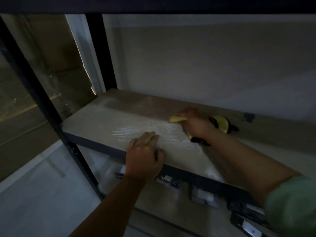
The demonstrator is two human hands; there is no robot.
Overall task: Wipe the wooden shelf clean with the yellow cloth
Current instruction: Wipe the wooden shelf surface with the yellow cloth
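Observation:
The wooden shelf (102, 120) runs from the left post towards the right, pale and dusty, with streaky smear marks near its front. My right hand (195, 124) presses the yellow cloth (221, 124) onto the board near its middle; the cloth has black edging and bulges out on both sides of the hand. Flat on the shelf's front edge rests my left hand (144, 154), fingers together and pointing at the smears, holding nothing.
Black metal posts (100, 48) frame the rack at the left, and a dark upper shelf (153, 5) hangs overhead. A dark stain (248, 117) marks the board at the back right. Several small boxes (202, 196) lie on the lower shelf. A pale wall stands behind.

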